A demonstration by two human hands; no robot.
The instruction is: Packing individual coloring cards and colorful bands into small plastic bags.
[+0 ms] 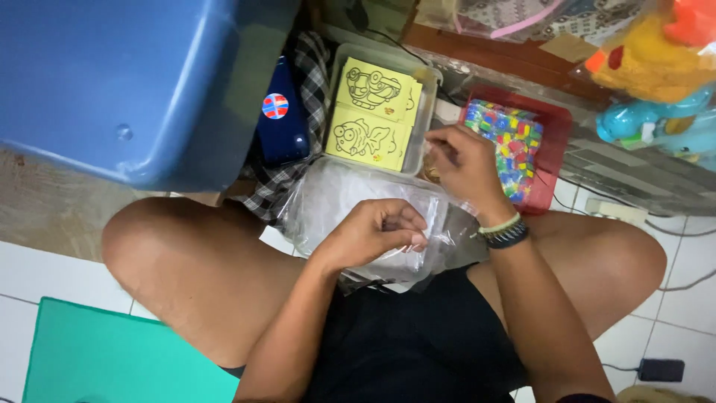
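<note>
We are looking down at a person sitting cross-legged on a tiled floor (pixel 671 313). The left hand (pixel 377 233) is curling shut, pinching the clear bags (pixel 350 198) lying across the lap. The right hand (pixel 462 168) is reaching just past them, fingers bunched at the edge of a tray (pixel 426 112) of yellow cards (pixel 369 116); we cannot tell whether it is gripping anything. A red tray (pixel 556 138) of coloured pieces is sitting beside it.

Blue tub (pixel 119 82) crowding left side
</note>
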